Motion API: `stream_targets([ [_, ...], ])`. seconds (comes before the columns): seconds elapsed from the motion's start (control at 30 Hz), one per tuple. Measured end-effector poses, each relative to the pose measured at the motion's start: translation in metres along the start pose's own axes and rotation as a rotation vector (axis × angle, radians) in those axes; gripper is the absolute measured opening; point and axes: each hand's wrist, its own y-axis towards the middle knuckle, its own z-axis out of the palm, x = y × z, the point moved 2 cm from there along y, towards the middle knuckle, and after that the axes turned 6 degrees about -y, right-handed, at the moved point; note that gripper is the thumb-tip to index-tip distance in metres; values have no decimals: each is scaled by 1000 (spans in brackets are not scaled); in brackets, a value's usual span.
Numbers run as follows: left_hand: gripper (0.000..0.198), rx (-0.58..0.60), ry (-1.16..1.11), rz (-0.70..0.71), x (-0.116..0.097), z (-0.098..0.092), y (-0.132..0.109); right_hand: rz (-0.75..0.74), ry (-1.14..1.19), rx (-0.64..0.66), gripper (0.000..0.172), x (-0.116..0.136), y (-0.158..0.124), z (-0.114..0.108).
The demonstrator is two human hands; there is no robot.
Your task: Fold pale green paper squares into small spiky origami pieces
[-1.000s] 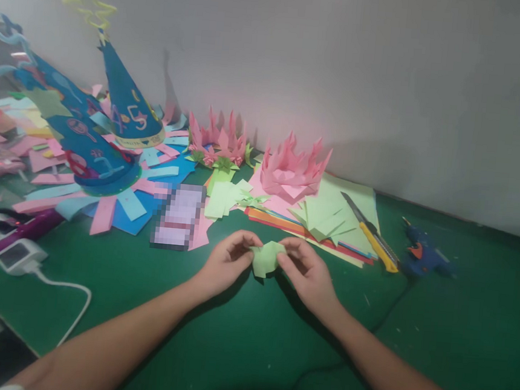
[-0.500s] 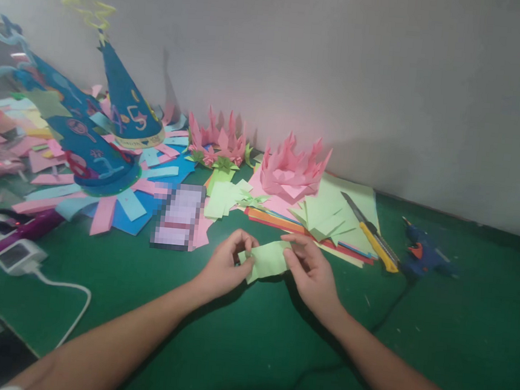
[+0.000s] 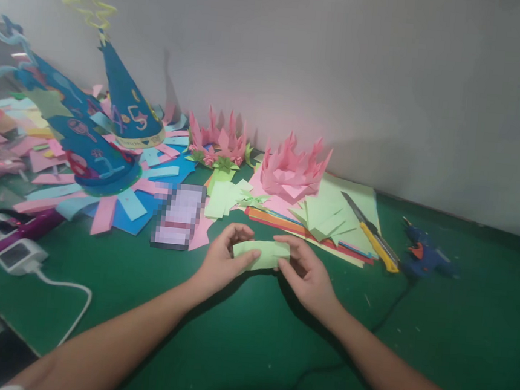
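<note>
A gray wall meets the far edge of the green table, which spreads wide between my arms. I see two pink crowns past my hands, two blue cone hats to the left, and one yellow knife to the right. My left hand and right hand both pinch one green paper between them.

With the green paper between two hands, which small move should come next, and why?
Perhaps the left hand should slide its thumb along the green paper to flatten it: that thumb lies across its front, while the right hand is at the other end.
</note>
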Motion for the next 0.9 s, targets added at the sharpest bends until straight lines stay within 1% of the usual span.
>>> stream_targets([
  [0.07,37,8,-93,-65,0,1,0,8,5,-14,25,0,0,0],
  [0.13,39,24,-138,-127,-2,2,0,12,-12,-22,24,0,0,0],
  [0.3,32,1,-110,-164,-8,2,-2,-20,-101,-3,32,1,-2,0],
  [0.37,30,1,-149,-209,-7,2,-2,-41,-129,9,31,1,-2,0],
  [0.47,29,12,-187,-244,-7,2,-2,-73,-186,-11,26,1,-2,-2],
  [0.57,28,51,-175,-241,-6,3,-3,-92,-220,-38,23,1,-2,-3],
  [0.67,26,78,-124,-205,-5,4,-3,-109,-247,-68,20,1,-2,-3],
  [0.77,24,82,-21,-163,-4,4,-4,-135,-293,-88,18,2,-2,-2],
  [0.9,21,55,105,-132,-4,4,-5,-140,-335,-69,14,3,-2,-2],
])
